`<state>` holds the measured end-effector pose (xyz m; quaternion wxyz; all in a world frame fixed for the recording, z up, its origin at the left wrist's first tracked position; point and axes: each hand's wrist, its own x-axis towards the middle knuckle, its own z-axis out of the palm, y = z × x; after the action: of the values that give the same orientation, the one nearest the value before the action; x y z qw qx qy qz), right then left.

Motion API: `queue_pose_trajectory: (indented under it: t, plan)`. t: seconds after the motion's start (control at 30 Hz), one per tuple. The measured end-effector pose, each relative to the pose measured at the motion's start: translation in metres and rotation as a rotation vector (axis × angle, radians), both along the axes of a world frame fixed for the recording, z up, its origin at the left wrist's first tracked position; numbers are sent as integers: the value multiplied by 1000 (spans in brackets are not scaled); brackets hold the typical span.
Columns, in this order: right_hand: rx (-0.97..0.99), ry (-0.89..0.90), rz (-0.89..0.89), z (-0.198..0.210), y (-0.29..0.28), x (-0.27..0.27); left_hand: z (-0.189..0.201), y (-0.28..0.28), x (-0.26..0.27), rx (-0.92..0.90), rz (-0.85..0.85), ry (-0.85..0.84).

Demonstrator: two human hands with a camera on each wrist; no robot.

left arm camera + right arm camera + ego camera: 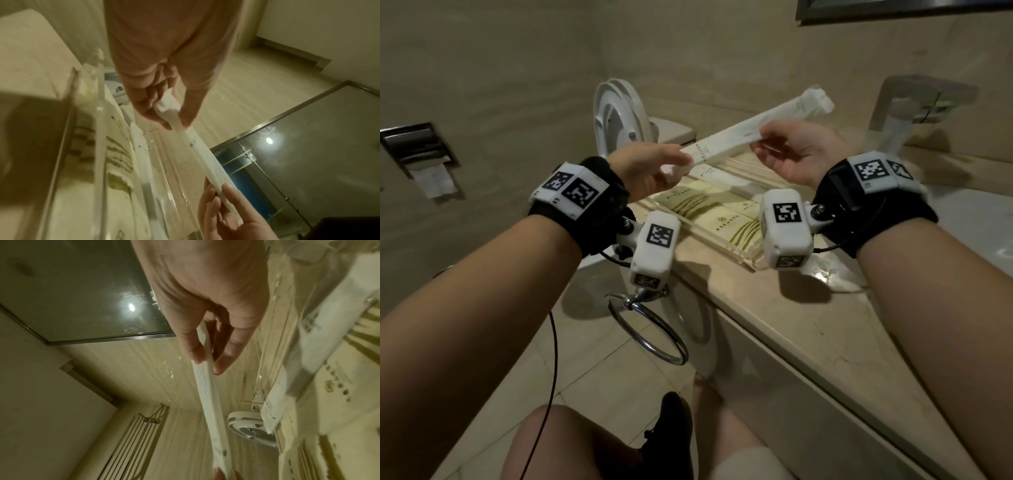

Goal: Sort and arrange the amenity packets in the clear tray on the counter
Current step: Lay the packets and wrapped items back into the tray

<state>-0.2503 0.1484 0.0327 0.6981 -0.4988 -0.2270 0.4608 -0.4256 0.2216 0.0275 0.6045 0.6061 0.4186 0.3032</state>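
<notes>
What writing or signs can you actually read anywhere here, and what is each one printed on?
No text can be quoted with confidence.
Long white packet, held by both hands: a line of small dark characters near its left end, too blurred to read.
Yellow packets in the clear tray: a round logo above a row of Chinese characters, too small to read.
Wrist bands and wrist cameras: black-and-white square code markers, no words.
</notes>
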Motion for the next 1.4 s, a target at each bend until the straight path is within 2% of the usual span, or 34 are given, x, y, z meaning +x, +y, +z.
queue_pose_trajectory:
  t: [0.1, 0.27, 0.4, 0.53, 0.73, 0.93, 1.17, 1.4]
  plan:
    - [-12, -26, -18, -3, 0, 6, -3, 5, -2, 17, 173, -115]
    - [-33, -39, -110, -8, -1, 24, -3, 9, -2, 48, 280, -229]
    - [-116, -227, -65, -8, -3, 23, -7, 17, -2, 81, 361, -289]
    - [-158, -327, -60, -4, -3, 25, -13, 20, 3, 135, 389, -264]
    - [-346, -531, -19, 2, -3, 25, -12, 22, 9, 172, 441, -301]
    - [-535, -787, 122, 14, -15, 29, -12, 31, 21, 335, 466, -118]
    - [-622, -980, 198, 27, -22, 28, -14, 25, 35, 426, 256, 207]
    - [-642, -845, 178, 13, -14, 39, -10, 12, 37, 440, -35, 562]
